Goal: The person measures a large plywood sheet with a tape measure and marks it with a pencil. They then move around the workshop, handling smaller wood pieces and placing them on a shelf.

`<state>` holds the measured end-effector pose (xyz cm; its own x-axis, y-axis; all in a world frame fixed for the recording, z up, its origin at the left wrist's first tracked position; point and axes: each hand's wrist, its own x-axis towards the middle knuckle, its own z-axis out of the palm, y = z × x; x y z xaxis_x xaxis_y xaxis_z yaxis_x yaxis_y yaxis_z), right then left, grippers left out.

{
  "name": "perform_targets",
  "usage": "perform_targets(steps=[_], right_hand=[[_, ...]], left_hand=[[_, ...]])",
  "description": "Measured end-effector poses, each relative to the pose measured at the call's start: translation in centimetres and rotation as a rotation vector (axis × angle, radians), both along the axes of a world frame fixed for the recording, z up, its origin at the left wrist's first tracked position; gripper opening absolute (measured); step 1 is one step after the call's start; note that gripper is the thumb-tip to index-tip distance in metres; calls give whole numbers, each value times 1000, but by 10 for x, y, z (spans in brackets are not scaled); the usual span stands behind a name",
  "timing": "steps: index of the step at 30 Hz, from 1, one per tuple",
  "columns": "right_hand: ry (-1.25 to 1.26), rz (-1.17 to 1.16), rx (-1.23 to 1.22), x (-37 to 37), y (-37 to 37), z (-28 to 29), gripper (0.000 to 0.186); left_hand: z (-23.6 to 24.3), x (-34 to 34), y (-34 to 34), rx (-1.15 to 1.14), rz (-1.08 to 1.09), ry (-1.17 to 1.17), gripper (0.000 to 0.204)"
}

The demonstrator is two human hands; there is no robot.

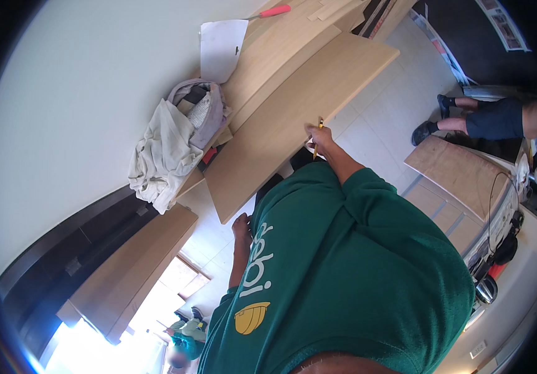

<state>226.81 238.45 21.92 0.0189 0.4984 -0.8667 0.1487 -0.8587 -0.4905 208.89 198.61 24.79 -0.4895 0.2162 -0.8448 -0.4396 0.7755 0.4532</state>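
Note:
My right hand (322, 139) is closed round a yellow pencil (316, 149) at the near edge of a long light wood board (293, 106). The pencil sticks out on both sides of the fingers. Down by my side, close to the board's left corner, my left hand (242, 225) has its fingers curled in, with nothing seen in them. The board slants across the view, in front of another pale wood surface (253, 68).
A bag with white cloth (162, 146), a white sheet (222, 47) and a red-handled tool (275, 11) lie beyond the board. A cardboard box (131, 268) stands left. At right, a person (496, 118) is near a wood-topped stand (449, 171); another person (187, 343) is lower left.

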Motion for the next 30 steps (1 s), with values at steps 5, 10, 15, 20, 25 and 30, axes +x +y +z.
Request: perform_targets(steps=[5, 10, 15, 20, 25, 30], right_hand=[[-2, -36, -8, 1, 0, 1, 18], [28, 8, -34, 3, -1, -2, 21], [7, -39, 31, 1, -2, -7, 17], [-3, -23, 35, 1, -1, -9, 18], [45, -42, 18, 1, -1, -4, 20], [55, 4, 18, 4, 0, 5, 26]], left_hand=[[5, 2, 9, 33, 80, -13, 34], [13, 1, 14, -25, 155, -64, 36], [21, 2, 19, -7, 158, -59, 34], [19, 2, 24, -44, 235, -74, 32], [12, 5, 24, -9, 340, -118, 45], [12, 7, 22, -8, 405, -132, 72]])
